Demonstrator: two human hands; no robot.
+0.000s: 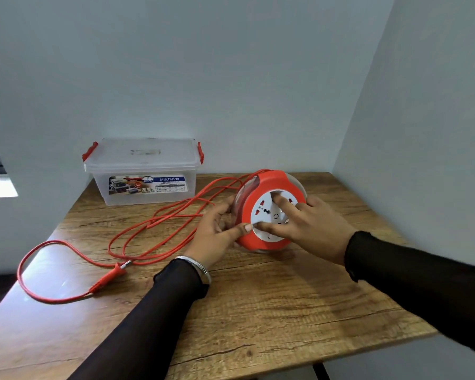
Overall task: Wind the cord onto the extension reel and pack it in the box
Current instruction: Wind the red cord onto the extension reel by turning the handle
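An orange extension reel (261, 185) with a white socket face stands tilted on its edge on the wooden table (258, 311). My left hand (217, 231) grips its left side, thumb on the rim. My right hand (310, 226) rests on the white face, fingers pressed into it. The orange cord (159, 223) runs from the reel's top and lies in loose loops to the left, ending in an orange plug (111, 275) near the table's left edge. A clear plastic box (146, 171) with red clips and its lid on stands at the back left.
The table sits in a corner, with walls right behind it and along its right side. One cord loop hangs slightly past the left table edge (19, 272). Bare wood stretches across the front, under my black sleeves.
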